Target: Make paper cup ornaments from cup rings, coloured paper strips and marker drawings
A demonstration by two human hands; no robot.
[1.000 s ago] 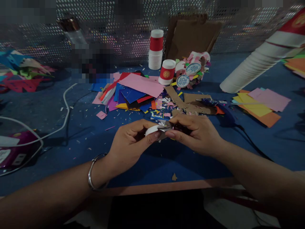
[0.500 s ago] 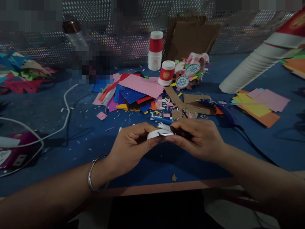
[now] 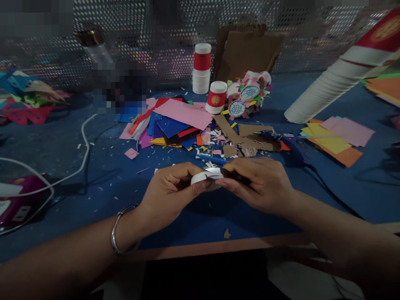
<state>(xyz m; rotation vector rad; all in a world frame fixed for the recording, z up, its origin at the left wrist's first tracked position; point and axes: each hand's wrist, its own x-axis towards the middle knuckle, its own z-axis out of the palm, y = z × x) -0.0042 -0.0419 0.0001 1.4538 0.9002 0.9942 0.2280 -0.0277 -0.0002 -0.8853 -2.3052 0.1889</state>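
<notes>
My left hand (image 3: 171,187), with a silver bangle at the wrist, pinches a small round white paper piece (image 3: 198,179) that looks like the cut end of a paper cup. Thumb and fingers press it from both sides. Facing it, my right hand (image 3: 261,181) is closed around a dark-handled blade (image 3: 214,170), whose bright metal lies against the white piece. Fingers hide most of the handle, so I cannot tell whether it is a knife or scissors. A blue pen-like stick (image 3: 212,158) lies just beyond my hands among paper scraps.
Coloured paper sheets (image 3: 184,112), cardboard strips (image 3: 256,129) and a blue glue gun (image 3: 293,152) with a black cord lie behind my hands. Stacked paper cups (image 3: 201,79) stand at the back beside a decorated cup cluster (image 3: 246,98). A long cup stack (image 3: 331,87) leans right. A white cable (image 3: 84,146) crosses left.
Both hands stay nearly in place. The blade and the white piece have shifted slightly against each other, with the bright metal now showing more plainly. The whole view has moved a little.
</notes>
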